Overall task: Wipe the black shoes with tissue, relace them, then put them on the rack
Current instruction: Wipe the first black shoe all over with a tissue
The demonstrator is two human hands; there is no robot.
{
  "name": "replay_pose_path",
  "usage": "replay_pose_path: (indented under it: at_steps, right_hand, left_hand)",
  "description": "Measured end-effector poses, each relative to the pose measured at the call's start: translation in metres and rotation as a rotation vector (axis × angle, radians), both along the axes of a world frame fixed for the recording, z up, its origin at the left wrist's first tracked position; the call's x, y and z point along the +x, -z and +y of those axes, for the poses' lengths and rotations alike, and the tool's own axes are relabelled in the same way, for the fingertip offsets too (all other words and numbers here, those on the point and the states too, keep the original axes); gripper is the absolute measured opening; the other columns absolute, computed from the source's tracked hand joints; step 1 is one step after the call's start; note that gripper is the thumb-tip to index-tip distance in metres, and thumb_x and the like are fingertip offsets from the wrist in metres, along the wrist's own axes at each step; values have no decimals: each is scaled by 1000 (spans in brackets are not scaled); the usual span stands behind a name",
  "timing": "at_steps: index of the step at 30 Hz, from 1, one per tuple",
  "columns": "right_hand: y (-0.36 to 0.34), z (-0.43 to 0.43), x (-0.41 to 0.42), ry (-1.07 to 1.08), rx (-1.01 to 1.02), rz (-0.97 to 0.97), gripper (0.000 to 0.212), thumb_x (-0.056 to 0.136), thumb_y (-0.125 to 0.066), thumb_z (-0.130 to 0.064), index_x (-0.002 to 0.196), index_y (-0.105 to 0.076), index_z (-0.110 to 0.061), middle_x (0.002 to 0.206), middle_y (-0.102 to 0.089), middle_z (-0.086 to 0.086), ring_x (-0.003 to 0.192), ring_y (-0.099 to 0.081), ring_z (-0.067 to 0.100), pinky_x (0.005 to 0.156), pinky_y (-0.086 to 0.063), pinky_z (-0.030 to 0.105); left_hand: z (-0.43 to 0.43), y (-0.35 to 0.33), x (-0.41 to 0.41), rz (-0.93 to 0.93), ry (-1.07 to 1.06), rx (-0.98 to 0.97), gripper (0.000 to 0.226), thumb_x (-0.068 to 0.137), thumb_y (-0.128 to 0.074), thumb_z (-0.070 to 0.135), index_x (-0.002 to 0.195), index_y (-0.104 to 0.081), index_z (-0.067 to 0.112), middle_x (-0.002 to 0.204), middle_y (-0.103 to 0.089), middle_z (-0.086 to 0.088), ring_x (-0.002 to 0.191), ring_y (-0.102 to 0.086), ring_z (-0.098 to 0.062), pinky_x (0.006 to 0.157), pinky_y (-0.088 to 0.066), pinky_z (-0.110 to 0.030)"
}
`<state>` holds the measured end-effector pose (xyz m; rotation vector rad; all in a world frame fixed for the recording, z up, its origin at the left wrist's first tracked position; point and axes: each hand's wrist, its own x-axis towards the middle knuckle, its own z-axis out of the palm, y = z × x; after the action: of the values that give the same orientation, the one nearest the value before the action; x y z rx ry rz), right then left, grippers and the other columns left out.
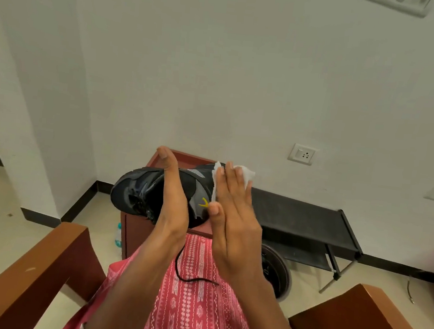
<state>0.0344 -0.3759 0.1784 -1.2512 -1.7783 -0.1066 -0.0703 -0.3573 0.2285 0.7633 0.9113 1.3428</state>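
1. L hand [173,197]: holds black shoe [137,187] aloft in front of chest. Thumb straight, pointing up over the upper; fingers hidden behind shoe, so exact grip can't be told.
2. R hand [231,214]: flat, fingers straight and together, pressing white tissue [244,174] against side of shoe nr heel end. Thumb lies along shoe just beside yellow logo [204,203]. Tissue sticks out above fingertips.
3. Shoe orientation: on its side, toe to the left of view, heel end under the tissue.
4. Black lace [189,277]: hangs loose from shoe, passes between both forearms, free end lies on pink patterned garment [193,310] on lap.
5. Rack [299,217]: black, low, against wall on the right, behind R hand. Apart from shoe.
6. Surroundings: red-brown wooden cabinet [137,233] directly behind shoe; small green-capped bottle [118,237] on floor at its left side; dark round item [276,274] on floor below rack, type unclear; wooden chair arms [36,265] either side of lap; wall socket [303,154] above rack.
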Motion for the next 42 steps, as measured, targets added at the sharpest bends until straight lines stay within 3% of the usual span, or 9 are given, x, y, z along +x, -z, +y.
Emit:
replay_pose_path:
  at_steps: [2, 4, 9, 13, 20, 24, 30, 35, 42]
  right_hand:
    - [-10, 4, 2, -9, 24, -6, 54, 109, -27, -38, 151, -38, -6, 161, -31, 5, 153, -20, 18, 125, -19, 37]
    - [-7, 2, 1, -22, 41, -25, 53, 109, -28, -35, 152, -36, -4, 162, -30, 6, 153, -20, 21, 125, -21, 40]
    - [43, -22, -3, 28, 7, -28, 55, 109, -28, -35, 156, -24, -6, 167, -15, 5, 154, -15, 25, 125, -19, 37]
    - [59, -23, -2, 50, -25, -17, 58, 109, -26, -40, 158, -17, -10, 169, -6, 1, 155, -10, 22, 124, -18, 33]
    - [-22, 3, 4, -40, 53, 234, 55, 108, -26, -35, 157, -23, -10, 167, -14, -3, 155, -9, 17, 124, -17, 30]
    - [-56, 10, 8, -119, 89, 385, 45, 108, -34, -22, 152, -39, -12, 160, -35, -3, 152, -23, 14, 122, -28, 46]
    - [-52, -21, -15, -255, 93, 349, 45, 104, -38, -19, 146, -45, -3, 156, -43, 4, 148, -32, 15, 120, -32, 46]
    - [-61, -4, -2, -190, 46, 235, 46, 106, -38, -26, 146, -47, -6, 154, -44, 4, 147, -33, 10, 120, -32, 44]
    - [-27, -9, 7, -143, 5, 203, 47, 108, -37, -24, 153, -35, -13, 161, -33, -4, 150, -26, 12, 121, -30, 38]
  left_hand:
    - [9, 2, -5, -64, 8, -18, 82, 76, -33, 90, 111, -65, 22, 108, -75, 5, 100, -70, -4, 100, -50, -37]
    - [16, 7, -9, -116, 0, -106, 128, 44, -46, 105, 142, -50, 22, 142, -57, -6, 127, -58, -22, 110, -42, -47]
    - [13, 4, -15, -197, 64, -116, 118, 53, -47, 99, 129, -63, 10, 120, -71, -13, 110, -69, -32, 103, -49, -51]
    - [17, 0, -21, -228, 270, -47, 99, 72, -53, 86, 129, -64, 6, 126, -67, -19, 118, -63, -37, 108, -43, -52]
    - [21, -28, -12, -151, 592, 188, 63, 93, -49, 57, 131, -63, 9, 135, -62, -15, 129, -57, -27, 113, -35, -41]
    - [24, -43, 2, -111, 540, 263, 68, 96, -37, 64, 132, -63, 12, 134, -63, -12, 128, -58, -25, 114, -35, -42]
    - [27, -39, 20, -104, 416, 245, 87, 86, -23, 83, 87, -78, 15, 78, -72, -4, 75, -68, -14, 68, -52, -26]
    - [27, -27, 25, -131, 345, 192, 94, 85, -19, 84, 115, -70, 11, 109, -74, -9, 108, -69, -20, 99, -49, -35]
    - [23, -20, 18, -280, 277, 157, 101, 83, -11, 85, 123, -67, 12, 123, -70, -12, 118, -65, -24, 111, -41, -41]
